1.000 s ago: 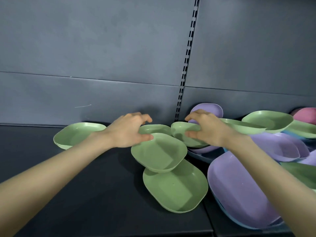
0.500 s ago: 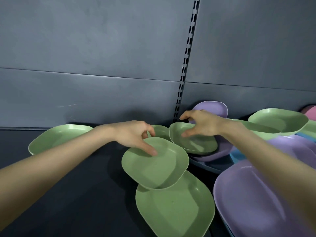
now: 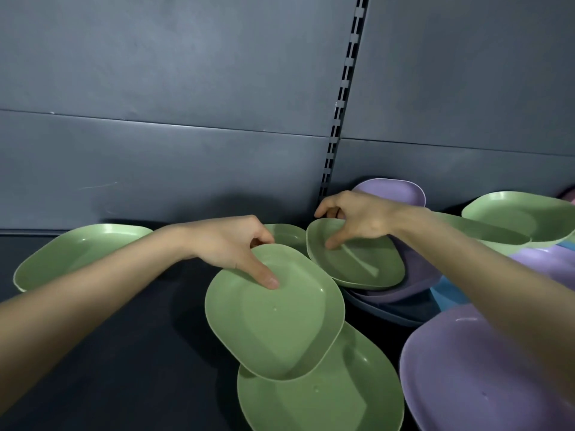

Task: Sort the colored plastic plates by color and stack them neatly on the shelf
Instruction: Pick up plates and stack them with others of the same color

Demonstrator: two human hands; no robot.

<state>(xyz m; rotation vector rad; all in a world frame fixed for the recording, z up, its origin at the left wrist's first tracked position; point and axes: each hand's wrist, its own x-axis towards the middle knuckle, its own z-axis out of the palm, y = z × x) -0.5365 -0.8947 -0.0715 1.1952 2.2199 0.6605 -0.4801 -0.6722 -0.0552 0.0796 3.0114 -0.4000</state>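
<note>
My left hand [image 3: 231,244] pinches the far rim of a green plate [image 3: 277,315], thumb on its inside, and the plate tilts above a larger green plate [image 3: 323,396] lying on the dark shelf [image 3: 109,353]. My right hand [image 3: 357,217] pinches the far-left rim of a smaller green plate [image 3: 361,262] that rests on purple plates [image 3: 413,275]. Another small green plate [image 3: 287,234] peeks out behind my left hand. A further green plate [image 3: 74,253] lies at the far left.
A large purple plate [image 3: 473,374] fills the lower right, with blue plates [image 3: 448,293] under the pile. More green plates [image 3: 522,216] and a purple plate [image 3: 392,189] lean against the grey back wall [image 3: 186,119]. A slotted upright [image 3: 342,98] divides the wall.
The view has moved closer and lower. My left hand has tipped its green plate toward me, and my right hand has shifted its grip on the smaller green plate's rim.
</note>
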